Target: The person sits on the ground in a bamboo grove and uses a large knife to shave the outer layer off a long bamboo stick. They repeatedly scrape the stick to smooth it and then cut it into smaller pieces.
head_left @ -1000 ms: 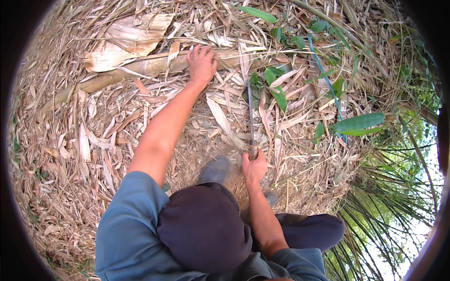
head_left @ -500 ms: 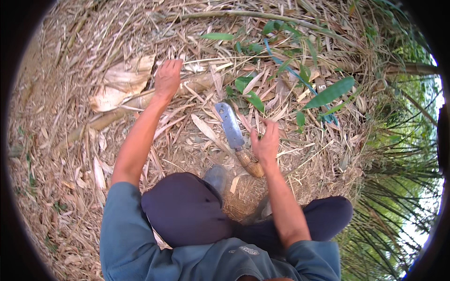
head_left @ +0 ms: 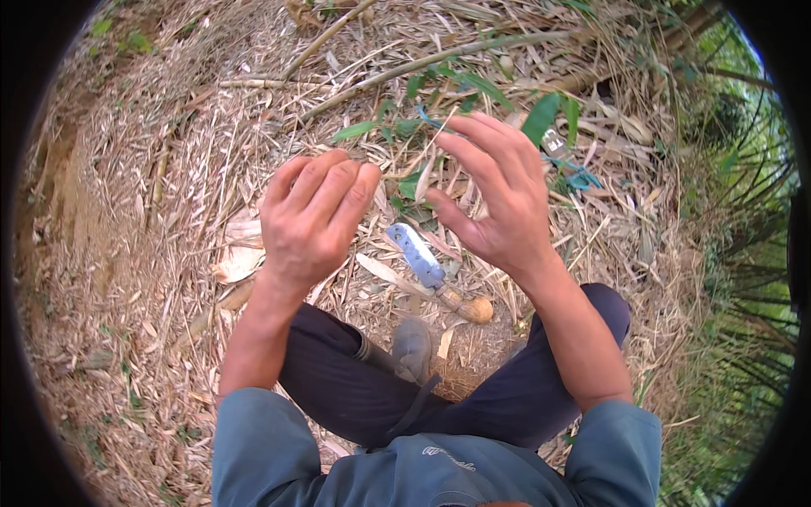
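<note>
My left hand (head_left: 314,213) is raised over the litter with its back up and its fingers curled together. Its fingertips are turned away, so whatever they may pinch is hidden. Opposite it, my right hand (head_left: 500,190) hangs in the air with thumb and fingers apart, and no object shows clearly in it. Between and below the two hands, a short broad-bladed machete (head_left: 416,255) lies on the ground. Its blade has several holes and points away to the left; its wooden handle (head_left: 466,306) ends in a round knob near my boot.
Dry bamboo leaves cover the ground. A long thin stem (head_left: 422,63) crosses beyond my hands. Green leaves (head_left: 541,118) and a blue strip (head_left: 581,177) lie near my right hand. A pale dry sheath (head_left: 239,253) rests at left. My boot (head_left: 412,348) stands close to the machete.
Both hands have risen; my left hand has come right, away from the pale sheath and bamboo piece. My right hand has left the machete handle's side and spread its fingers. The view has shifted.
</note>
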The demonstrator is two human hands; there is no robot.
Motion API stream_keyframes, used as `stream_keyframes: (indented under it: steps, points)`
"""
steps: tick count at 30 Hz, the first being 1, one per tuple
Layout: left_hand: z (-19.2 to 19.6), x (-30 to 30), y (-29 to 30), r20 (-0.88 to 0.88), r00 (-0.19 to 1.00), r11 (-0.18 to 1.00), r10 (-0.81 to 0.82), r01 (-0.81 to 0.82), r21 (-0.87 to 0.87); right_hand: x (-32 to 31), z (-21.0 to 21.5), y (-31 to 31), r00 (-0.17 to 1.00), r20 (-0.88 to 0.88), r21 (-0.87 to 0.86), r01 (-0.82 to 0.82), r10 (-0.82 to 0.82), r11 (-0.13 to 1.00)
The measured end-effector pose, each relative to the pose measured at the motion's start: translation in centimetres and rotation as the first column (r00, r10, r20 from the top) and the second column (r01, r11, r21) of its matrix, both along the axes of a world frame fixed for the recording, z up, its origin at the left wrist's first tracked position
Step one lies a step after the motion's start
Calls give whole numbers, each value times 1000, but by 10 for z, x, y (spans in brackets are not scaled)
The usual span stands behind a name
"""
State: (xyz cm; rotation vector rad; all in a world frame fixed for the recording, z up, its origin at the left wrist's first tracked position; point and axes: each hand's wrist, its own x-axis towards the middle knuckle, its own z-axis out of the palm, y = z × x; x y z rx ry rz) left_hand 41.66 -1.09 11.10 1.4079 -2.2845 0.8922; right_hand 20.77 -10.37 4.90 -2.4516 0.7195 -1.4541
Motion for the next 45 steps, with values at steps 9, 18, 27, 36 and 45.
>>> stream_keyframes:
  steps: [9,18,27,36,45]
  points:
    - [-4,-58,0,-117,993,999,-32,29,-32,-45,0,0,970,-80,106,-221,230,970]
    - [-23,-93,-20,-166,977,991,-130,130,-12,-94,2,3,993,-65,68,-92,96,993]
    - [-32,-102,-24,-247,959,991,-137,134,-26,-88,-4,2,998,-24,-9,-62,62,998]
    - [-36,-97,-24,-276,952,991,-133,135,-12,-84,-4,1,995,-5,77,-96,97,992]
    - [-48,-100,-22,-383,922,997,-60,74,22,-58,-22,9,996,60,141,57,-66,988]
